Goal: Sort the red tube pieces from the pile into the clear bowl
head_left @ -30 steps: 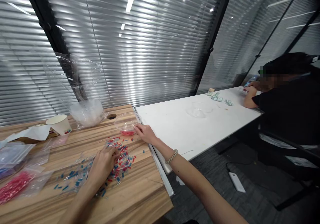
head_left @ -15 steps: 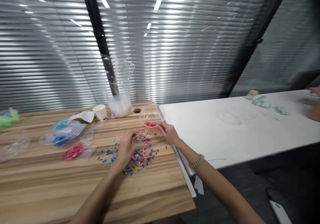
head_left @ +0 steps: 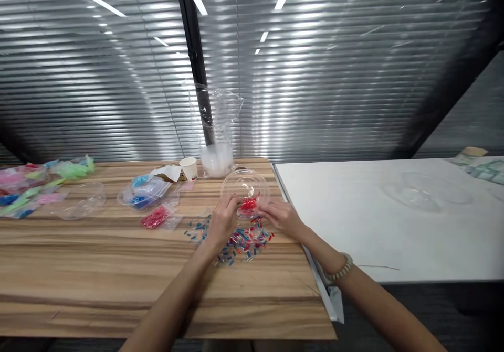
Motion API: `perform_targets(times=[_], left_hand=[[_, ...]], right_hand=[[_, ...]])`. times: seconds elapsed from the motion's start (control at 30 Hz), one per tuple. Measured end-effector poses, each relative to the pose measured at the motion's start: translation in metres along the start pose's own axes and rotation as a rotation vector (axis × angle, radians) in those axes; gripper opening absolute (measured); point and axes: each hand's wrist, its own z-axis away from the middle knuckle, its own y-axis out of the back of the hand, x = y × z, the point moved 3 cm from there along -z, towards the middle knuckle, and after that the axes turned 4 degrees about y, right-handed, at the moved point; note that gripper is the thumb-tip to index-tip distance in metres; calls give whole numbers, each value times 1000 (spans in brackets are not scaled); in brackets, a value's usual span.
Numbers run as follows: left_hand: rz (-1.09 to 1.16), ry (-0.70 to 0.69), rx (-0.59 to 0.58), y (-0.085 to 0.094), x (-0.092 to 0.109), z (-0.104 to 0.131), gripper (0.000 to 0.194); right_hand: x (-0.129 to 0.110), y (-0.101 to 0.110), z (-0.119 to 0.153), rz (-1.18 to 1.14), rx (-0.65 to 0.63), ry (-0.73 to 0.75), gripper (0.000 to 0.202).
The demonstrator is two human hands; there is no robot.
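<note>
Clear plastic bowl [head_left: 232, 185] w/ red pcs [head_left: 248, 203] sits on wood table [head_left: 118, 268]; prob. light, flexy, best held by rim. R hand [head_left: 285, 218] pinches rim, fingers nearly closed; L hand [head_left: 222, 220] half-curled, grip unclear.

Silver blinds [head_left: 129, 95] behind a wooden table [head_left: 118, 284]

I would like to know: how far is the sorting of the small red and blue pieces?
Partly done, it seems: a red heap lies in the clear bowl. In hand: the left hand and right hand are at the bowl; what they pinch is unclear. Remaining: the mixed pile on the wooden table has red pieces among the blue.
</note>
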Motion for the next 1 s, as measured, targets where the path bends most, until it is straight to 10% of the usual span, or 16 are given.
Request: perform_targets(times=[0.53,0.7,0.87,1.0], left_hand=[[37,-207,-205,-4,-2,-1,14],[222,-8,-144,15,-9,-8,17],[315,256,-603,10,-25,-4,19],[243,283,-734,4,-31,3,11]], right_hand=[[-2,3,0,20,49,-67,17],[12,5,5,52,119,-257,17],[21,7,8,111,144,-381,21],[25,7,10,102,135,-426,22]])
